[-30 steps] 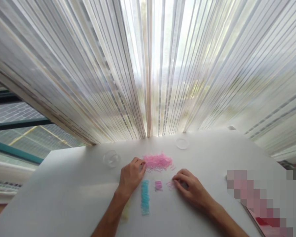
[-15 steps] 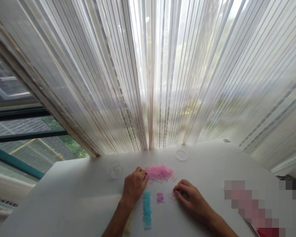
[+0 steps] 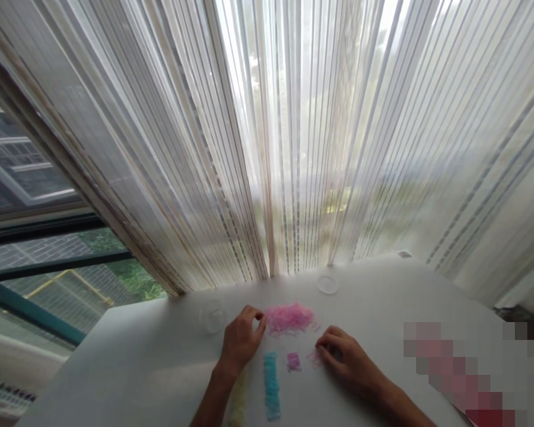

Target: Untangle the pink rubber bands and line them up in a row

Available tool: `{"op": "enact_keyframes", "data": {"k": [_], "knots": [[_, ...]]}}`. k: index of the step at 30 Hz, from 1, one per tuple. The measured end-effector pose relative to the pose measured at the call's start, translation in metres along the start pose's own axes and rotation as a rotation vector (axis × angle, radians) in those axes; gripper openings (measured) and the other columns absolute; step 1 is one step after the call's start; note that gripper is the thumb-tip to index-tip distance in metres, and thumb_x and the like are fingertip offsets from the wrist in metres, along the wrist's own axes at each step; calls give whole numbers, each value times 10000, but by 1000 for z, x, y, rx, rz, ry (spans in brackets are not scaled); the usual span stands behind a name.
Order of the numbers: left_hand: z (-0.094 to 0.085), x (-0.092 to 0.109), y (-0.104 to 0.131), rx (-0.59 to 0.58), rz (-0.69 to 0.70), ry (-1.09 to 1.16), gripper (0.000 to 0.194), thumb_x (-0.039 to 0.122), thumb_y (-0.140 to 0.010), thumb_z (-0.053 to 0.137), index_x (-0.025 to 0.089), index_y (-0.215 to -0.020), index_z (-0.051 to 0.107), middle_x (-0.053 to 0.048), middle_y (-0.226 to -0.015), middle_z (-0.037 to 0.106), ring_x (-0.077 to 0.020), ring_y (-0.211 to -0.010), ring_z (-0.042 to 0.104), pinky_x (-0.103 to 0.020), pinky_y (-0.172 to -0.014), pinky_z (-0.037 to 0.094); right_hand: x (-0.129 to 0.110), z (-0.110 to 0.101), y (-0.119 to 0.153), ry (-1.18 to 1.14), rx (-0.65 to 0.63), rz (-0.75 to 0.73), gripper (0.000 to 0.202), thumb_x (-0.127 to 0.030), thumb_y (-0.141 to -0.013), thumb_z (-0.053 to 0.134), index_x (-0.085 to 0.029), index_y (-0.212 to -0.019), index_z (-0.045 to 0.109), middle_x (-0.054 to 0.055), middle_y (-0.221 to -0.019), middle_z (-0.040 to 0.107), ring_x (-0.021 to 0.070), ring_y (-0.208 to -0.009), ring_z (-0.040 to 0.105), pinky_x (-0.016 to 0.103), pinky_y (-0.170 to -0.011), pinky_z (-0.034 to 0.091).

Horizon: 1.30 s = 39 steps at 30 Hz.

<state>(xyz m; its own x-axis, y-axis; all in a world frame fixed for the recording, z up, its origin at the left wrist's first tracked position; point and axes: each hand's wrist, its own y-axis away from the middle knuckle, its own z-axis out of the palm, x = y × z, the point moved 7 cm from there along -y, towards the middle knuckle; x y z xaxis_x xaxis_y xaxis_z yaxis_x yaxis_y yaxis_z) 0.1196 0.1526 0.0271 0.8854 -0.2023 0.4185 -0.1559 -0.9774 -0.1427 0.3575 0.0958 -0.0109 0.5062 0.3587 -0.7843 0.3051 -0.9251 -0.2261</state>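
Observation:
A loose pile of thin pink strands (image 3: 290,317) lies on the white table. My left hand (image 3: 244,335) rests at the pile's left edge, thumb and fingers curled together; whatever is between them is too small to make out. My right hand (image 3: 345,356) lies to the lower right of the pile, its fingertips pinched at a few loose pink strands (image 3: 314,357). Between the hands sit a small purple patch of short pieces (image 3: 293,361) and a long blue row of similar pieces (image 3: 271,385). A pale yellow row (image 3: 239,400) is partly hidden by my left forearm.
A clear round container (image 3: 212,316) stands left of my left hand. Behind the pile lies a clear round lid or dish (image 3: 327,284). Striped sheer curtains (image 3: 249,148) hang along the table's far edge (image 3: 360,261). A blurred-out area covers the lower right.
The view has shifted slightly, so the table items sit a little lower. My left thumb and fingers show a small gap at the pile's edge. My right hand stays by the loose strands.

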Motion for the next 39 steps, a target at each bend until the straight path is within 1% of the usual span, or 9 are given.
{"op": "enact_keyframes", "data": {"k": [5,12,19,23,26,30,33,36,39], "knots": [[-2,-8,-4,47,-7,109,209,310,-939,497,193,-865,653,-33,-890,677,-159,-731,617,-273,-711,429,3,0,0,-8,16,9,221,-284,-945,512,-185,-879,698,65,-895,630,179,-811,612,305,-767,501],[-2,-17,-8,68,-16,134,288,404,-912,465,198,-838,653,-35,-842,673,-168,-660,575,-301,-700,418,7,-3,0,-19,66,-13,215,-273,-932,517,-183,-865,701,59,-858,629,171,-763,603,296,-722,496],[-1,-13,-7,28,3,146,316,446,-897,495,194,-837,677,-34,-817,679,-167,-644,568,-299,-671,402,7,-6,0,-21,101,-32,210,-280,-930,524,-182,-895,706,57,-841,637,164,-727,590,293,-691,493],[-2,0,-3,11,36,150,308,448,-893,523,193,-817,678,-25,-783,664,-161,-635,555,-287,-646,386,8,-7,0,-19,146,-37,216,-293,-937,522,-185,-939,709,45,-799,625,154,-675,575,281,-644,489],[0,17,2,-13,96,189,277,421,-898,540,195,-817,680,-18,-788,660,-152,-639,547,-275,-642,385,3,-9,2,-8,190,-76,209,-289,-940,525,-188,-974,706,39,-789,619,149,-660,576,273,-625,489],[11,43,13,-56,180,227,232,368,-905,558,198,-801,677,-15,-813,669,-145,-655,550,-264,-646,386,-5,-14,4,26,278,-141,173,-274,-940,548,-201,-982,699,42,-799,625,159,-708,601,276,-636,498],[20,57,20,-99,209,225,230,366,-909,570,201,-795,681,-14,-803,675,-146,-652,550,-266,-647,383,-8,-16,6,24,326,-181,148,-270,-948,562,-218,-997,691,54,-855,648,173,-783,618,283,-656,507],[28,66,25,-124,228,218,227,364,-912,572,204,-802,691,-13,-796,676,-150,-656,550,-269,-653,382,-11,-14,8,9,332,-233,121,-268,-939,598,-223,-1012,683,64,-910,667,186,-853,623,307,-725,526],[33,70,27,-127,224,240,231,365,-912,568,208,-806,699,-8,-778,672,-148,-646,544,-270,-659,385,-14,-8,9,-1,304,-281,109,-261,-908,653,-219,-1003,683,61,-904,672,188,-867,625,321,-776,535]]}}
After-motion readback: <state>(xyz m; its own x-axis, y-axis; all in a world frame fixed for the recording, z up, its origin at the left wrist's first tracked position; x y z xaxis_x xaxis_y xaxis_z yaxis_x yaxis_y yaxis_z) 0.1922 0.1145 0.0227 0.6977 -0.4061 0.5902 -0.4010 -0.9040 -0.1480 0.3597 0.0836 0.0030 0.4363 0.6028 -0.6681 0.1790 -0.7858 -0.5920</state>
